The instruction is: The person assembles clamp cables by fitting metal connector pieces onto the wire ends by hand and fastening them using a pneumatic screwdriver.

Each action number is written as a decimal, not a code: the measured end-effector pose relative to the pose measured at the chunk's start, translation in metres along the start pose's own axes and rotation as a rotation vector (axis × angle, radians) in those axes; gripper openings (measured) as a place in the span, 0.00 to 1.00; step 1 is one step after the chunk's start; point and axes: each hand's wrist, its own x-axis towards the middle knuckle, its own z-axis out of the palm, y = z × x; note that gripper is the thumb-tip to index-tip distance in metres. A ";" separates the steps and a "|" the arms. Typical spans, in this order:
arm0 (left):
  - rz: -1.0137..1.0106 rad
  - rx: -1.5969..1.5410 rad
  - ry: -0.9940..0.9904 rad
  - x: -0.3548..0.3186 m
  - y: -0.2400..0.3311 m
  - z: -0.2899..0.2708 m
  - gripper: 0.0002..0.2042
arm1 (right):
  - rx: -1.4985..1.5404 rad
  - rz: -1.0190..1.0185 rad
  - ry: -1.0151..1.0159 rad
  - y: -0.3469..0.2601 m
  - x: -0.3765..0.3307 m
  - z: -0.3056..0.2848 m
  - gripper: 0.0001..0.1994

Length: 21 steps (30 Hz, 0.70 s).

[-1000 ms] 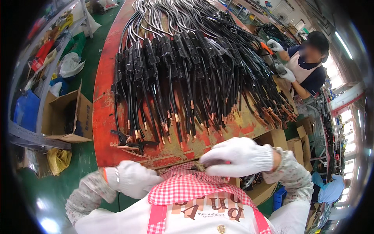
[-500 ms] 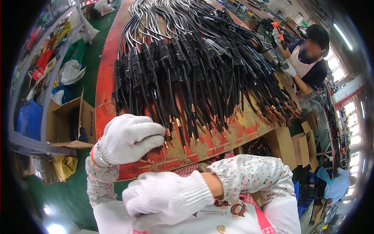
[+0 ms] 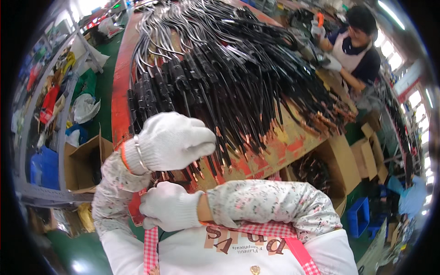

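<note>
A worn red workbench (image 3: pixel 120 87) carries a spread of black copper-tipped cables (image 3: pixel 220 78).

Left hand (image 3: pixel 172 141): white knit glove, raised at centre-left, fingers curled toward 3 o'clock, band at the wrist, floral sleeve running down toward 7 o'clock.
Right hand (image 3: pixel 172 206): white knit glove, held low against the chest, fingers closed and pointing to 9 o'clock; forearm in floral sleeve crosses the body from 4 o'clock.

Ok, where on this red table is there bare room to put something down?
Little: one worn patch of the red table between the copper cable tips and the near right edge above the cardboard box. Black cables crowd the rest; the left hand covers the near-left tips.
</note>
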 end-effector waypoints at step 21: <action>0.304 0.254 -0.140 0.205 -0.024 0.083 0.09 | 0.213 1.273 0.536 0.048 -0.337 -0.005 0.15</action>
